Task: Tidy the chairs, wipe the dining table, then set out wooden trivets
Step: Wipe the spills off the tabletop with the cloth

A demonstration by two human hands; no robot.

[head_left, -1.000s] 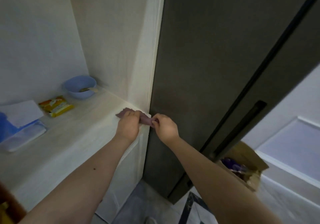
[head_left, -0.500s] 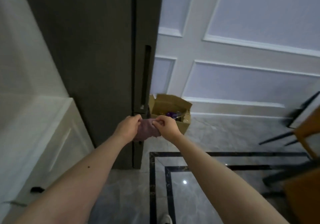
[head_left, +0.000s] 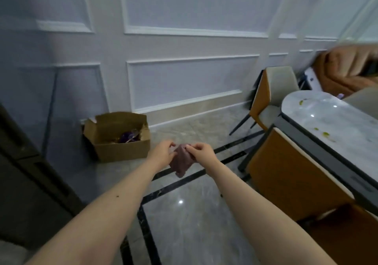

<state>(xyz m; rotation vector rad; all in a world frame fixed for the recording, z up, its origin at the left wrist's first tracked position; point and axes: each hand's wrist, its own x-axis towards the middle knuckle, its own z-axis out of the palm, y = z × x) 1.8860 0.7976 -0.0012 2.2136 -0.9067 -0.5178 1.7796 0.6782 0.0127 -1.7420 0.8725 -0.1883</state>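
A small mauve cloth hangs in front of me above the floor. My right hand pinches its top edge. My left hand is at its left side with curled fingers touching it. The marble dining table stands at the right, with small greenish crumbs on its top. An orange-backed chair is tucked against its near side, and another chair stands at its far end by the wall.
An open cardboard box with purple items inside sits on the floor by the panelled wall. A dark cabinet fills the left edge. An orange sofa lies beyond the table. Glossy tiled floor spreads between the box and the chairs.
I have turned right, away from the counter and dark cabinet, carrying the cloth from the counter corner. The dining table and chairs have come into view.
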